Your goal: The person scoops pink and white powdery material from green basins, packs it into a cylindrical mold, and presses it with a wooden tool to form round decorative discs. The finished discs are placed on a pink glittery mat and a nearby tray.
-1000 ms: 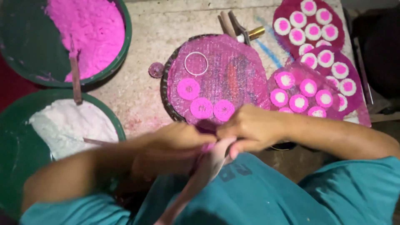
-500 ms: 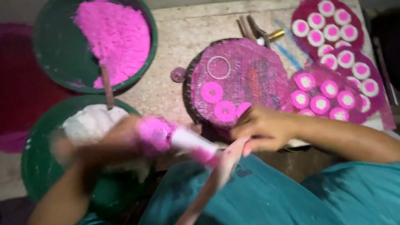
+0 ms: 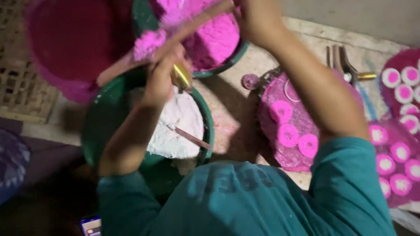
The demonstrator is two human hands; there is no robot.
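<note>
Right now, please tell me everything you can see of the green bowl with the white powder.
The green bowl is round, dark green, looks like plastic or enamelled metal, and sits upright on the pale work surface, just below a second green bowl of pink powder. It holds a heap of white powder, faintly pinkish. A thin brownish stick lies slanted on the powder. The left hand hovers above its upper rim; contact cannot be told.

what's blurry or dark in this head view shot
Head view: the left hand and its pink stick are motion-smeared, the right hand is cut by the top edge; lower left is in deep shadow, while the pink discs stay fairly sharp.
</note>
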